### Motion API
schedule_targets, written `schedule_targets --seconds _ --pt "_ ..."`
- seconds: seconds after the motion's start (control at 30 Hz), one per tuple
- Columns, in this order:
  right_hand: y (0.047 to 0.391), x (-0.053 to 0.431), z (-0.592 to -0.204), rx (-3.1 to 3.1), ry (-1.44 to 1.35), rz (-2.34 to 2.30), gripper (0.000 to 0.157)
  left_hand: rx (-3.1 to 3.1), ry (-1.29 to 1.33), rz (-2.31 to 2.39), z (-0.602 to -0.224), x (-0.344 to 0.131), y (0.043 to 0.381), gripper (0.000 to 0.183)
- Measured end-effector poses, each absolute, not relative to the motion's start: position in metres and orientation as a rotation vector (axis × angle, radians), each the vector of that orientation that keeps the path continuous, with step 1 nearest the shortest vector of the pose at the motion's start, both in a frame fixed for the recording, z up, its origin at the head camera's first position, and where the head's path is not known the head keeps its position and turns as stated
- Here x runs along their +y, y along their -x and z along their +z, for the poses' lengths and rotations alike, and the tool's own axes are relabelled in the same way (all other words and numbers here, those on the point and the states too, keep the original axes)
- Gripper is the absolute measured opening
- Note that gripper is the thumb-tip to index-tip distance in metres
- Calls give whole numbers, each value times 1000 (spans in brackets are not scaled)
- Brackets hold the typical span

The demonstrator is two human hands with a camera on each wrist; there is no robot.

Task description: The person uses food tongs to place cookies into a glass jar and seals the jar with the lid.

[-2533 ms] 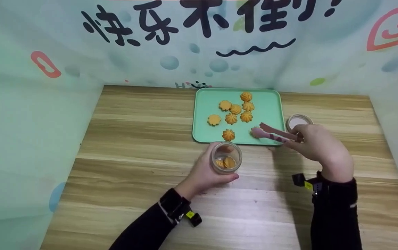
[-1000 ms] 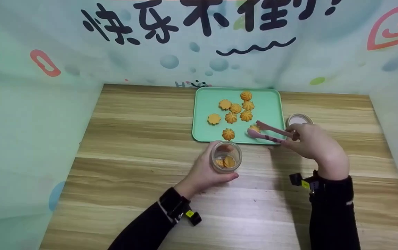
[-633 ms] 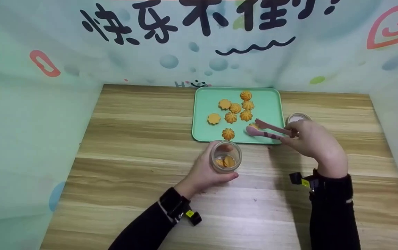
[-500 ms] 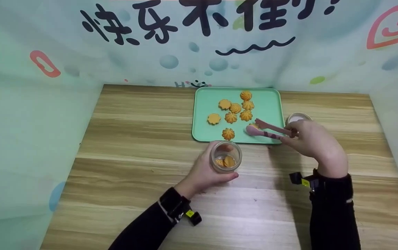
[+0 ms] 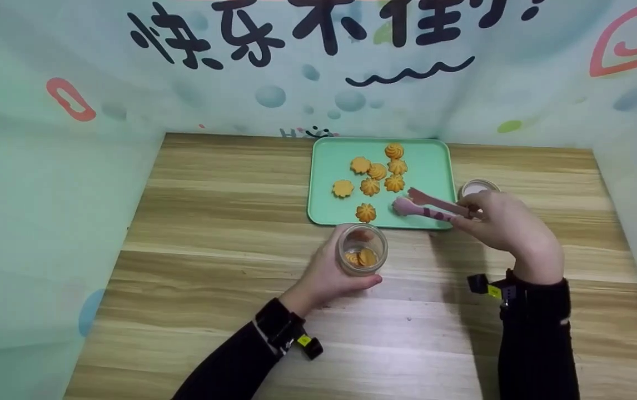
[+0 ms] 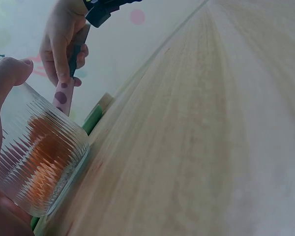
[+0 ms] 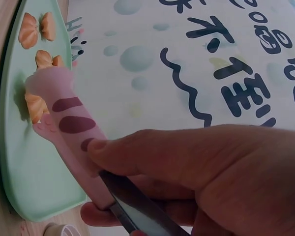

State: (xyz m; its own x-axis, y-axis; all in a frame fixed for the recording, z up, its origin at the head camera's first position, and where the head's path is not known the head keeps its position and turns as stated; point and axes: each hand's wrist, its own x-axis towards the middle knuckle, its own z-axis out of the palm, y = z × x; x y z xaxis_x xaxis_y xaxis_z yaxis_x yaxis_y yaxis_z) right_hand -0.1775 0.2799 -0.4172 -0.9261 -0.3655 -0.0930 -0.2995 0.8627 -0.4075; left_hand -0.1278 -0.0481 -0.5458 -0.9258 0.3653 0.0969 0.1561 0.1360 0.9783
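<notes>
My left hand (image 5: 327,272) grips a clear ribbed glass jar (image 6: 44,152), its open mouth upward in the head view. A few cookies (image 5: 367,257) lie at its bottom. My right hand (image 5: 504,225) pinches pink paw-tipped tongs (image 5: 435,214) with dark handles. Their tips are over the front right of the green tray (image 5: 324,216). In the right wrist view a cookie (image 7: 35,105) shows between the two tips; whether both touch it I cannot tell. From the head that cookie is mostly hidden. Several flower-shaped cookies (image 5: 394,183) lie on the tray.
A round lid (image 5: 477,186) lies right of the tray, partly behind my right hand. The wooden table (image 5: 213,222) meets a printed cloth backdrop (image 5: 229,105) behind the tray. The jar stands close to the tray's front edge.
Over the last seconds the tongs shift slightly left and back over the tray. Since half a second ago the right hand turns a little and the cookie at the tips becomes more hidden.
</notes>
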Motion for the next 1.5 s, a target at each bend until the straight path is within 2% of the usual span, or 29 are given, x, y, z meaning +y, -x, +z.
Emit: schedule_targets --seconds 0.2,0.43,0.63,0.87,1.0,1.5 --pt "174 282 -414 2893 588 -670 18 2243 -522 1886 -547 -49 128 91" --pt "173 284 -409 2887 533 -658 25 2238 -547 1904 -546 -49 128 91" --pt "171 277 -409 2898 542 -658 21 2239 -549 1902 -547 -49 129 92" --pt "175 264 -415 2833 504 -603 35 2255 -573 1901 -548 -49 129 90" --pt "177 259 -417 2791 483 -578 38 2256 -586 1900 -548 -49 129 89" --pt "176 256 -416 2820 659 -587 23 2237 -555 1903 -547 -48 129 91"
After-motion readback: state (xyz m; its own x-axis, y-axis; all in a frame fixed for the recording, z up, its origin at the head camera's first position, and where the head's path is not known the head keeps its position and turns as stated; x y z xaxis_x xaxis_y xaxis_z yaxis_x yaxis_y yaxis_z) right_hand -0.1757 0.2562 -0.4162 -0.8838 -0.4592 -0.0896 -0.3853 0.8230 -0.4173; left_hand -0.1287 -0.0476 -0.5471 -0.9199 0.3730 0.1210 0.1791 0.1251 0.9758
